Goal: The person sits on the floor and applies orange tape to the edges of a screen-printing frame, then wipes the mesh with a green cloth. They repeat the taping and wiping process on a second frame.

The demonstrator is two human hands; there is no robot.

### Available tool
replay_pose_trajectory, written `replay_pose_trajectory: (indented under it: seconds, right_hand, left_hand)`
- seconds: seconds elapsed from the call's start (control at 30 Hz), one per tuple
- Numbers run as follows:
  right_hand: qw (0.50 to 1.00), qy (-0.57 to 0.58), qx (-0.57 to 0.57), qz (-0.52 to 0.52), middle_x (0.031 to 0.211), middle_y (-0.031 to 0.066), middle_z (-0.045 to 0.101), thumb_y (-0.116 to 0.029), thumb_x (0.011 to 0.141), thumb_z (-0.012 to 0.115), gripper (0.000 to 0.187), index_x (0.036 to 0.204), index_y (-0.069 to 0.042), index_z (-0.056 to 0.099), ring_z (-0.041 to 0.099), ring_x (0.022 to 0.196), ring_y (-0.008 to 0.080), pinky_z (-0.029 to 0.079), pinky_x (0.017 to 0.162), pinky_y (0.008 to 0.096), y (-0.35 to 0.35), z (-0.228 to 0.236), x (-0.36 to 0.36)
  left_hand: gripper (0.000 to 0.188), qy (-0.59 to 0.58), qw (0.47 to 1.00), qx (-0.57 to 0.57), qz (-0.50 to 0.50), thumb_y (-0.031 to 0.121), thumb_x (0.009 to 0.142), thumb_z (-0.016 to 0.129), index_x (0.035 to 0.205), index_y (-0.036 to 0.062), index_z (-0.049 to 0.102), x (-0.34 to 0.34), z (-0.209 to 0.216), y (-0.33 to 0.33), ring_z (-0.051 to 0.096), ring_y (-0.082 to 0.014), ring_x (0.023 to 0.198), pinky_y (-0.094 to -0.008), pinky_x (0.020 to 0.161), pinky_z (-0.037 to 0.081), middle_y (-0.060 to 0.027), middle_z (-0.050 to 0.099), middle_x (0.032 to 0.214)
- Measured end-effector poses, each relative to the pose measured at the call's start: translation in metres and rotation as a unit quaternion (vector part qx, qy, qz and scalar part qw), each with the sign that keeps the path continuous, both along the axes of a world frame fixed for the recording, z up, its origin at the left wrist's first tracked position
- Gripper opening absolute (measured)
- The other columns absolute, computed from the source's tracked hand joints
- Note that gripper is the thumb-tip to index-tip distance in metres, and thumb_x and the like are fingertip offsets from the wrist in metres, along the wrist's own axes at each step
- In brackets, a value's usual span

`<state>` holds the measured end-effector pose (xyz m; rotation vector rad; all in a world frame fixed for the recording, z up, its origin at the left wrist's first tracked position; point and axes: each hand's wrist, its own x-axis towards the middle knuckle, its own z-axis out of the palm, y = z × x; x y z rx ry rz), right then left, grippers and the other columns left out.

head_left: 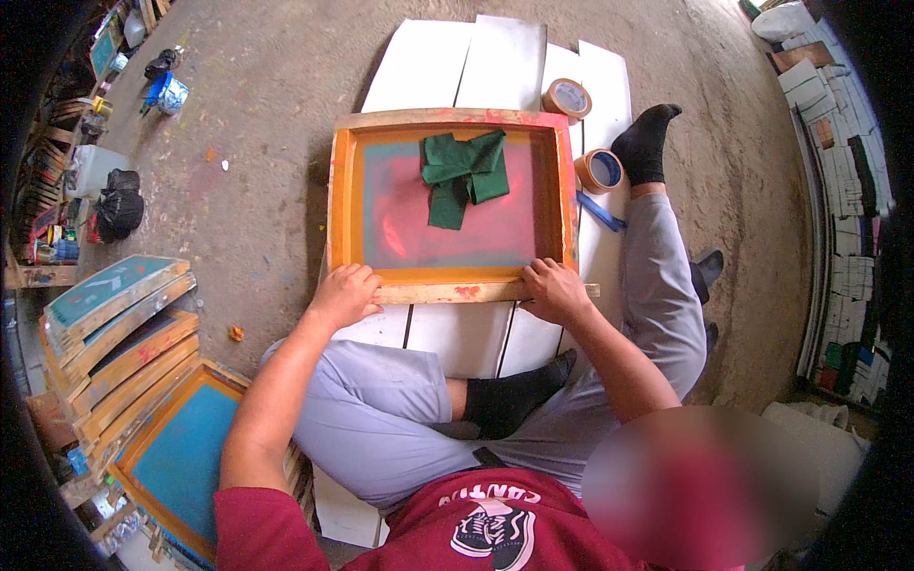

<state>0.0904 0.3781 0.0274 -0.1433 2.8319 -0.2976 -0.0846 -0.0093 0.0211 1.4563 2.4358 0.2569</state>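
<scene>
A wooden screen-printing frame (400, 292) lies in front of me, its mesh smeared with pink and red over a grey-blue border. My left hand (347, 297) is closed over the near left corner of the frame. At the near right corner my right hand (556, 291) grips the same near rail, its fingers bent over the wood. A crumpled dark green cloth (466, 173) rests on the mesh toward the far side, touched by neither hand. Under the frame are white boards (509, 57), partly hidden by it.
Two tape rolls (585, 112) and a blue strip-like object (601, 211) lie right of the frame, near my outstretched leg (655, 257). Stacked wooden screens (133, 366) stand on my left, with a blue-meshed screen (190, 462) leaning there. Farther left are a paint bucket (168, 93) and a black bag (120, 205).
</scene>
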Motion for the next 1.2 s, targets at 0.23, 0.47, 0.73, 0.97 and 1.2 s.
replay_pose_trajectory:
  seconds: [0.23,0.47,0.73,0.97,1.2]
  right_hand:
    - [0.993,0.051,0.092,0.05,0.102,0.0106,0.067,-0.041,0.075,0.085,0.049,0.103,-0.005,0.066,0.063,0.108,0.0287,0.045,0.107,0.0453,0.007,-0.01,0.012]
    - [0.985,0.069,0.151,0.053,0.107,0.0108,0.071,-0.051,0.079,0.08,0.056,0.108,-0.004,0.071,0.056,0.12,0.0285,0.027,0.123,0.0587,0.004,0.009,0.014]
    - [0.981,0.027,0.192,0.027,0.109,0.0105,0.071,-0.054,0.08,0.079,0.065,0.118,-0.003,0.072,0.052,0.127,0.0293,0.017,0.126,0.064,0.003,0.005,0.018]
    - [0.99,-0.014,0.142,-0.021,0.111,0.0089,0.073,-0.054,0.08,0.081,0.057,0.115,-0.009,0.075,0.055,0.128,0.0299,0.025,0.122,0.0603,-0.008,0.039,0.003]
    - [0.975,0.034,-0.108,-0.191,0.102,0.0164,0.076,-0.03,0.092,0.071,0.021,0.1,-0.011,0.075,0.069,0.107,0.0391,0.058,0.083,0.0518,-0.018,0.027,-0.108]
  left_hand:
    - [0.043,0.016,0.999,-0.036,-0.005,0.035,0.075,0.087,0.106,0.0102,0.071,0.0,0.002,-0.002,0.067,-0.0295,0.104,-0.0452,0.1,0.052,-0.0088,0.069,0.102]
    - [0.043,0.093,0.995,-0.024,-0.015,0.045,0.072,0.088,0.093,0.011,0.072,-0.001,0.004,-0.004,0.062,-0.0306,0.11,-0.0562,0.124,0.03,-0.0092,0.07,0.092]
    - [0.044,0.115,0.992,-0.042,-0.019,0.049,0.073,0.085,0.088,0.0099,0.075,-0.004,0.009,-0.004,0.062,-0.0315,0.109,-0.0603,0.127,0.021,-0.0109,0.07,0.089]
    - [0.057,0.126,0.989,-0.078,-0.022,0.06,0.071,0.084,0.092,0.0075,0.079,-0.003,0.017,-0.006,0.063,-0.0305,0.113,-0.0586,0.128,0.019,-0.0109,0.075,0.087]
    - [0.043,0.075,0.955,0.142,0.251,0.039,0.093,0.072,0.118,0.0036,0.071,-0.001,0.008,-0.014,0.063,-0.0362,0.115,-0.0516,0.111,0.044,-0.0159,0.07,0.117]
